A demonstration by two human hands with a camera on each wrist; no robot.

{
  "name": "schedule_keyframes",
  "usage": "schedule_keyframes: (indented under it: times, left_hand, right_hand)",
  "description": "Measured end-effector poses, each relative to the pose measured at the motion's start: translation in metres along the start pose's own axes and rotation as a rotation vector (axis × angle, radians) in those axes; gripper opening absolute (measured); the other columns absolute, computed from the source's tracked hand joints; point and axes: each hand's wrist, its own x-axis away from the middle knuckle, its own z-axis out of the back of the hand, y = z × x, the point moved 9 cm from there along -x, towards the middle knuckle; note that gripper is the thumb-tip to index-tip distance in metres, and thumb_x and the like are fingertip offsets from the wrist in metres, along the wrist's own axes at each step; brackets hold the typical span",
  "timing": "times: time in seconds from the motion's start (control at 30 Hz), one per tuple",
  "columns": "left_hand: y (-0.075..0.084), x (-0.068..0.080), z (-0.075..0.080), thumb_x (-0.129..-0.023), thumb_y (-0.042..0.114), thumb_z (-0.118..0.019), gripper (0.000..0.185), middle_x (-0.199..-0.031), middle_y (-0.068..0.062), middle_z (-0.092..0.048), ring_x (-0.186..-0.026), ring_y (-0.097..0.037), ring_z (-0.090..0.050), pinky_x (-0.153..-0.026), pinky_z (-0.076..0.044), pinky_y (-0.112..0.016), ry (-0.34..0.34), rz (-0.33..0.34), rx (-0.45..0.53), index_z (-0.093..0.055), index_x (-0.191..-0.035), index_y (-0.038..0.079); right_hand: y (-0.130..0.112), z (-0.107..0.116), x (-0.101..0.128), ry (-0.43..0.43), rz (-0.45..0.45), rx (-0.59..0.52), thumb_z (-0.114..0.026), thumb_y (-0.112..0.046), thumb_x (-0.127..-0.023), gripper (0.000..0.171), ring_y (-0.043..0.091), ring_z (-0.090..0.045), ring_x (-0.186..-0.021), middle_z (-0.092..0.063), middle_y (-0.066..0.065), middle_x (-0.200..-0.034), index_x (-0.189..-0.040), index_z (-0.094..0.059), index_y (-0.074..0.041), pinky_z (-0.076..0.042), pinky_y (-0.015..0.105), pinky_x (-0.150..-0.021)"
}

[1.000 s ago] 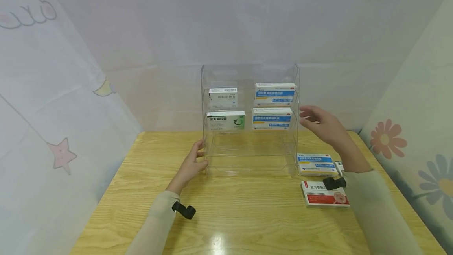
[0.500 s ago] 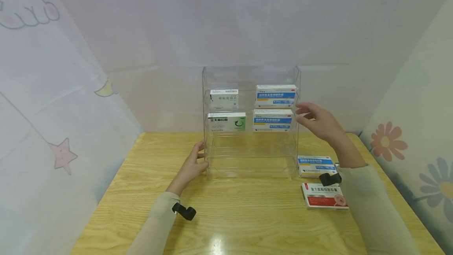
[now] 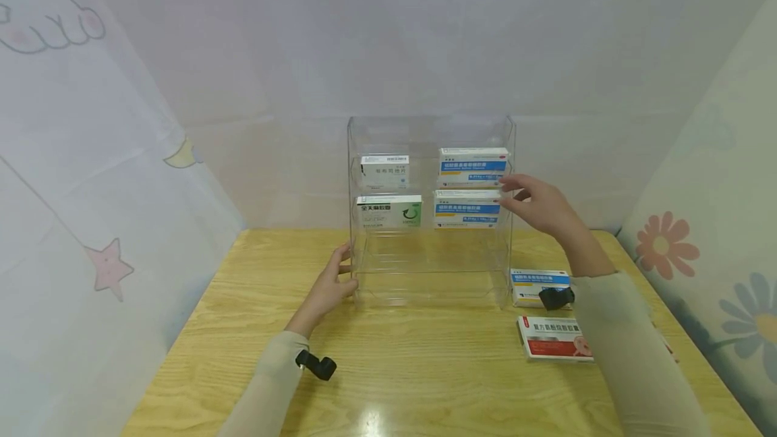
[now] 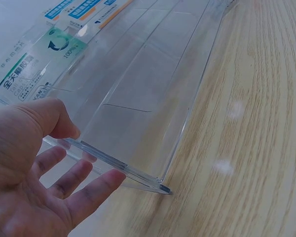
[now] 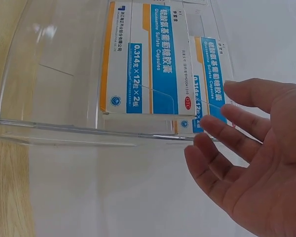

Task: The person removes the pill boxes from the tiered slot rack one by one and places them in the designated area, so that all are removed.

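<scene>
Two sides of a clear rack [image 3: 425, 248], a left hand [image 3: 324, 292] on one and a right hand [image 3: 541, 208] by the other.
Head view: the left fingers [image 3: 340, 252] hold the rack's side low down, with a green-and-white box [image 3: 388, 212] and a white box [image 3: 385, 172] on tiers above them; the right fingers [image 3: 517, 181], loosely bent and empty, hover just beside an upper blue-and-white box [image 3: 470, 166] and a lower blue-and-white box [image 3: 464, 211], while below them a third blue-and-white box [image 3: 531, 280] and a red-and-white box [image 3: 554, 338] rest on the worktop [image 3: 425, 363]. Left wrist view: thumb and fingers straddle the rack's side wall, narrow about it. Right wrist view: thumb and fingers stand parted, overlapping the upper blue-and-white box; whether they touch it I cannot tell.
</scene>
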Motion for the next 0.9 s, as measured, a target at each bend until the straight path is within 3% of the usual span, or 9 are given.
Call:
schedule_keyframes:
  times: [0.27,0.53,0.67,0.9]
  left_hand:
    - [-0.005,-0.001,0.0,-0.092,0.005,-0.059,0.084,-0.161,-0.008,-0.026,-0.139,-0.038,-0.038,-0.086,-0.057,-0.043,0.014,-0.004,0.006,-0.018,-0.162,0.028]
    - [-0.004,0.0,0.0,-0.093,0.005,-0.059,0.084,-0.16,-0.005,-0.026,-0.138,-0.037,-0.038,-0.086,-0.057,-0.043,0.018,0.003,-0.003,-0.017,-0.162,0.029]
    - [-0.003,0.0,0.0,-0.094,0.004,-0.059,0.083,-0.16,-0.005,-0.026,-0.138,-0.037,-0.037,-0.086,-0.057,-0.043,0.018,0.001,-0.004,-0.018,-0.162,0.028]
    - [-0.004,0.0,0.0,-0.094,0.002,-0.059,0.083,-0.161,-0.006,-0.025,-0.138,-0.038,-0.038,-0.086,-0.057,-0.043,0.017,-0.005,-0.004,-0.017,-0.162,0.028]
  right_hand:
    - [-0.007,-0.004,-0.008,-0.019,0.019,0.053,-0.057,-0.028,-0.103,0.049,0.041,-0.051,-0.124,-0.054,0.021,-0.143,-0.146,-0.051,-0.006,-0.047,0.059,-0.094]
    - [-0.01,-0.012,-0.017,-0.022,0.056,0.084,-0.058,-0.021,-0.102,0.048,0.046,-0.048,-0.129,-0.048,0.024,-0.149,-0.145,-0.052,-0.003,-0.04,0.063,-0.105]
    - [-0.011,-0.016,-0.02,-0.023,0.061,0.137,-0.06,-0.018,-0.1,0.047,0.049,-0.039,-0.135,-0.047,0.026,-0.147,-0.145,-0.053,-0.003,-0.033,0.065,-0.111]
    - [-0.009,-0.022,-0.022,-0.027,0.056,0.218,-0.059,-0.016,-0.101,0.045,0.047,-0.035,-0.127,-0.045,0.025,-0.142,-0.145,-0.055,-0.007,-0.033,0.063,-0.104]
